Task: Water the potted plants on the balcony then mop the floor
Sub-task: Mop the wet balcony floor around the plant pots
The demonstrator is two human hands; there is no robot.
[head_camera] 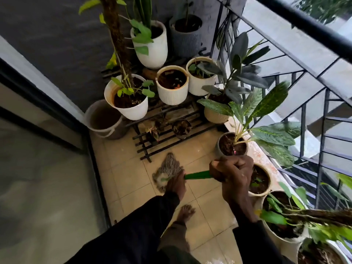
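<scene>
Head view: the tiled floor (205, 202) is spread beneath the left hand (176, 182) and right hand (233, 174). Beyond them, a black rack (165, 138) is loaded with potted plants (173, 96); a bucket (103, 119) is set ahead-left of the left hand. More pots (261, 181) are lined beside the right hand. The mop head (169, 164) is laid on the tiles at the left hand; its green handle (197, 176) is gripped by both hands.

Both dark-sleeved arms reach up from the bottom of the frame. The left hand (176, 182) grips the mop handle (197, 176) at centre; the right hand (234, 174) fists round it further right.
</scene>
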